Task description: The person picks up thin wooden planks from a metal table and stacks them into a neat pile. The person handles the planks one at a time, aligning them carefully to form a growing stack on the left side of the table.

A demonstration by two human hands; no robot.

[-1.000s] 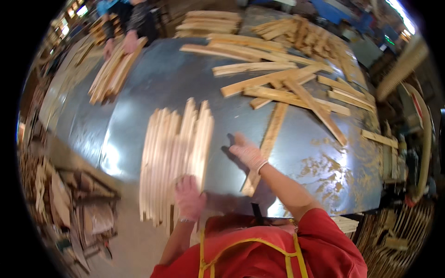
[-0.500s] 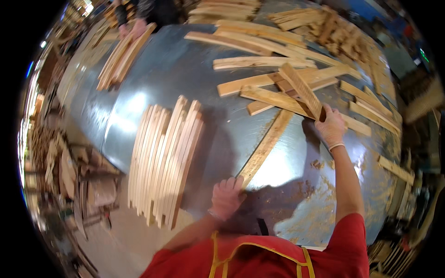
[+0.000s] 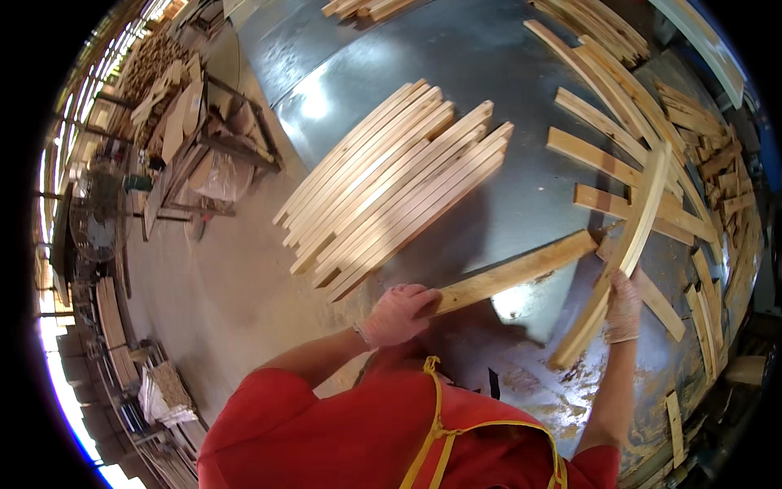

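In the head view, grips the near end of a flat board (image 3: 513, 273) with the left hand (image 3: 399, 315), folded firmly over the wood with curled fingers. Has that board slanting away to the right over the grey metal table (image 3: 456, 49); cannot tell whether lying flat or slightly raised. Holds a second board (image 3: 634, 222) in the right hand (image 3: 624, 306), bent closed around its edge below the middle, with some fingertips hidden. Has this one tilted over the table, crossing in front of several scattered boards (image 3: 599, 155). To the left of both, side by side on the table, uneven at the ends and overhanging the edge: a row of pale boards (image 3: 399, 179). Near the right forearm, spread on the tabletop: wood shavings (image 3: 578, 391). Wears a red shirt (image 3: 326, 424).
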